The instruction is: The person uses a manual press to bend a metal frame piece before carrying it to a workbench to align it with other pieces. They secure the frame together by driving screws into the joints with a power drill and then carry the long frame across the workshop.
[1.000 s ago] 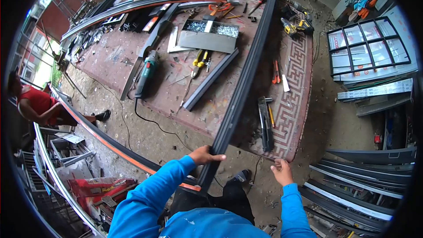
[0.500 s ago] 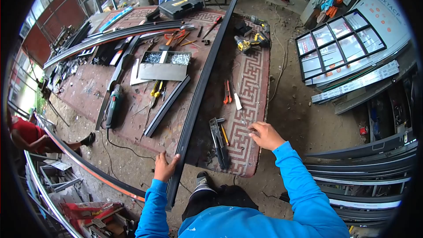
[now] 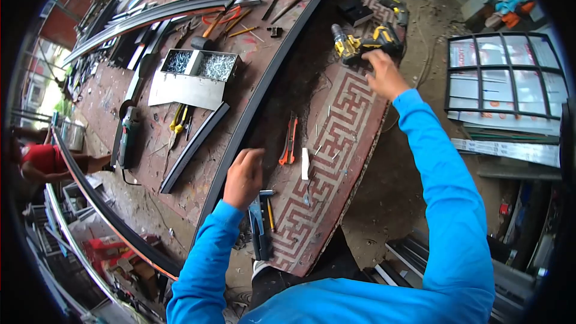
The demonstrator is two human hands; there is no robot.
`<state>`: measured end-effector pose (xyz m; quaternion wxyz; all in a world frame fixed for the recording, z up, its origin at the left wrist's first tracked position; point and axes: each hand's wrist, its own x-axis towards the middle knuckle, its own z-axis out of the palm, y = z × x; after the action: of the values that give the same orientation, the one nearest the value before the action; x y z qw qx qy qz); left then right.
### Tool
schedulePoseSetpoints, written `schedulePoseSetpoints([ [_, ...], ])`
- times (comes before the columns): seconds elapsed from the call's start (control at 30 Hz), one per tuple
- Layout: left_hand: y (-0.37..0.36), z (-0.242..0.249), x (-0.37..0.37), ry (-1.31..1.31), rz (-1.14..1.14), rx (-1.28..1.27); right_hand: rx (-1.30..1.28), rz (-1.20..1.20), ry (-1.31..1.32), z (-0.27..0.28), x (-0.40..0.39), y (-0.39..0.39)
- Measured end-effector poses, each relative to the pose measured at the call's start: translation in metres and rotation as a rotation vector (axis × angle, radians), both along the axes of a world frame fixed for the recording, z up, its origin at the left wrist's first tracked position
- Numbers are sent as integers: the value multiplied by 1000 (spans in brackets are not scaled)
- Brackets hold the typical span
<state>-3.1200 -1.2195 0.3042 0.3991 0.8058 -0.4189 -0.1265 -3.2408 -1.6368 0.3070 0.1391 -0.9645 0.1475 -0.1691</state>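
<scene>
My right hand reaches over the far right of the table, fingers stretched out, right at a yellow-and-black cordless drill. Curled fingers show on my left hand, which hovers beside a long black metal profile; I cannot tell what, if anything, is in them. Just below that hand lie a hand riveter and a yellow pencil. Between my hands are an orange-handled cutting tool, a white tube-like piece and several thin small pieces.
A divided box of small metal fasteners sits left of the profile. Nearby are yellow-handled pliers, a short black profile and an angle grinder. A black grid frame leans at right. Another person is at left.
My right hand has moved forward from the table's near right edge to the drill. My left hand has come off the profile's near end and moved up beside it. The view has shifted.
</scene>
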Motion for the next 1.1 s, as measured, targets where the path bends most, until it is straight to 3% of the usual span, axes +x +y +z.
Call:
schedulePoseSetpoints([
  [0.13, -136, -45, 44, -191, 56, -8, -260, -65, 179, -57, 53, -80],
  [0.2, -184, -66, 61, -238, 117, 44, -250, -23, 229, -67, 58, -96],
  [0.23, -201, -72, 66, -286, 140, 240, -256, 10, 276, -69, 60, -101],
  [0.3, -220, -79, 67, -399, 146, 548, -224, 17, 256, -71, 59, -104],
  [0.53, -220, -84, 75, -565, 12, 528, -306, -5, 209, -70, 64, -101],
  [0.6, -217, -71, 69, -559, 82, 364, -317, 12, 262, -69, 72, -109],
  [0.63, -215, -71, 66, -491, 120, 216, -334, 4, 288, -75, 77, -117],
  [0.7, -202, -40, 40, -50, 279, -36, -373, -12, 298, -79, 84, -121],
  [0.73, -186, -35, 31, 115, 248, -150, -329, -27, 307, -81, 85, -122],
  [0.77, -169, -12, 15, 823, 274, -181, -288, -21, 286, -83, 84, -123],
  [0.8, -145, -5, 0, 1251, 179, -440, -251, -17, 285, -91, 81, -130],
  [0.83, -119, 0, -16, 1431, 152, -545, -242, -24, 261, -91, 75, -127],
  [0.87, -88, 0, -30, 1464, 75, -590, -135, 60, 148, -83, 67, -117],
  [0.97, 3, 20, -70, 1768, 183, -631, 45, 106, 153, -50, 31, -80],
  [1.03, 62, 15, -85, 1851, 202, -620, 180, 112, 214, 18, 6, 0],
  [1.1, 115, -1, -95, 1933, 120, -625, 280, 130, 161, 32, -38, 37],
])
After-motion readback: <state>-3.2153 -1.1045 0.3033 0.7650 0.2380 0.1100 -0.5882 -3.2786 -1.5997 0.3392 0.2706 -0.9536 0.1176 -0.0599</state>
